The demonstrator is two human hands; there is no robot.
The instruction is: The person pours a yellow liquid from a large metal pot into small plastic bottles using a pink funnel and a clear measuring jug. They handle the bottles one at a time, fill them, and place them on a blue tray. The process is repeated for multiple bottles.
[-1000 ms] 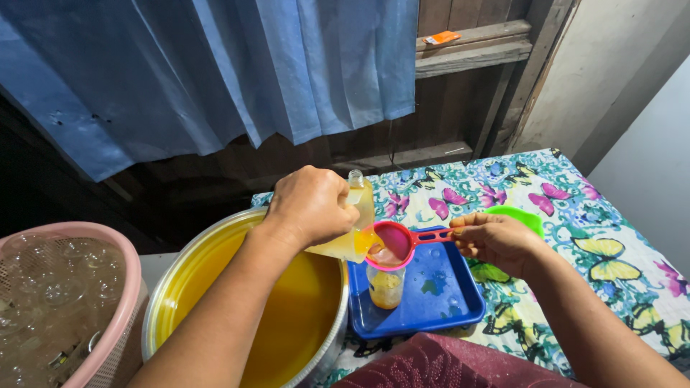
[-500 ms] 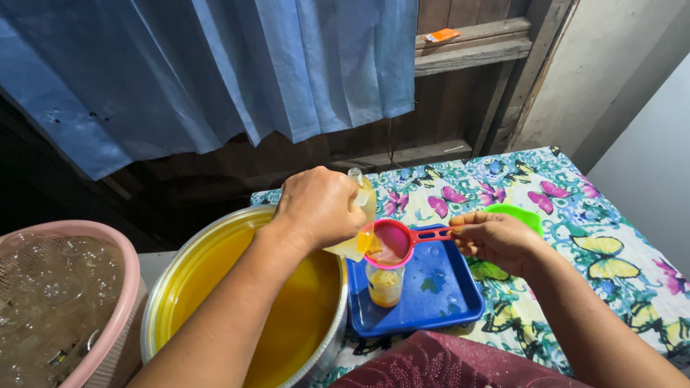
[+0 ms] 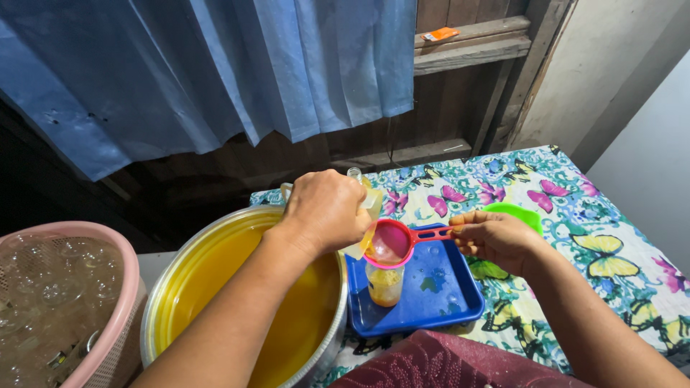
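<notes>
Gripping a clear plastic jug (image 3: 363,215) tilted over a small strainer, the left hand (image 3: 327,210) closes fully round it and hides most of its body. The right hand (image 3: 496,239) pinches the red handle of the round pink strainer (image 3: 388,243), held above a small clear bottle (image 3: 384,284) partly filled with yellow liquid. The bottle stands on a glossy blue tray (image 3: 445,302). Beside it, a wide metal pot (image 3: 237,302) holds yellow liquid; a pink basket (image 3: 72,309), cut off at the left edge, holds clear glass bottles.
</notes>
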